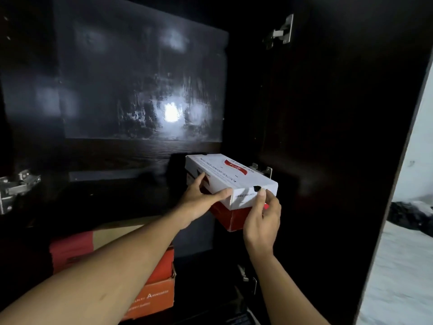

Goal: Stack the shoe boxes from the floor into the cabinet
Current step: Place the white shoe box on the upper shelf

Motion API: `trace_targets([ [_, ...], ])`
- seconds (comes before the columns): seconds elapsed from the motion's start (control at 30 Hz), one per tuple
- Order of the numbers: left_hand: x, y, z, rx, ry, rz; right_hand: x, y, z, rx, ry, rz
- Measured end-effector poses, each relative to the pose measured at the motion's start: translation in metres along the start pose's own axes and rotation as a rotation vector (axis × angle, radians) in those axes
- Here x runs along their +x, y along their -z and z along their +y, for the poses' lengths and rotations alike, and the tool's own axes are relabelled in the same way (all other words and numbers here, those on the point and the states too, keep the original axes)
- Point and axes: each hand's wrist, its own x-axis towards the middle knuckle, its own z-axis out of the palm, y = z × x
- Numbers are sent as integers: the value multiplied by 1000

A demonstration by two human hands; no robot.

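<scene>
1. Item held: rectangular cardboard shoe box (225, 174) with white printed lid and red base, at the mouth of the dark wooden cabinet (140, 78), on the cabinet's right side. Whether its base rests on the shelf or hangs clear of it cannot be told in the gloom.
2. Long axis: runs away from the person, from the near short end by the hands to the far end deeper in the cabinet, angled slightly leftward.
3. Bearing from hands: the shoe box lies ahead of and just above both hands; both are on its near end, neither plainly nearer.
4. Left hand (201, 200): at the near left corner of the shoe box, thumb laid along the lid's near edge, fingers bent onto the left long side. Forearm reaches in from low left of the shoe box.
5. Right hand (264, 214): on the near short end of the shoe box, thumb tip at the lid edge, fingers curled under the red base, pinching that end. Wrist below the shoe box.
6. Judgement: the coming move looks like a push along the long axis, deeper in.
7. Other stock: red cardboard box (75, 249) stacked on an orange cardboard box (154, 299), below and left of the shoe box.
8. Fitting: metal hinge (262, 170) just right of the shoe box.
</scene>
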Motion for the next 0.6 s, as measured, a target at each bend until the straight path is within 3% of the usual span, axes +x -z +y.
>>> trace_targets([
  [0.2,19,-13,-6,132,-97,67,17,-22,27,25,-11,-136],
  [0.6,83,-33,-36,192,-77,202,63,-53,64,-253,-14,-569],
])
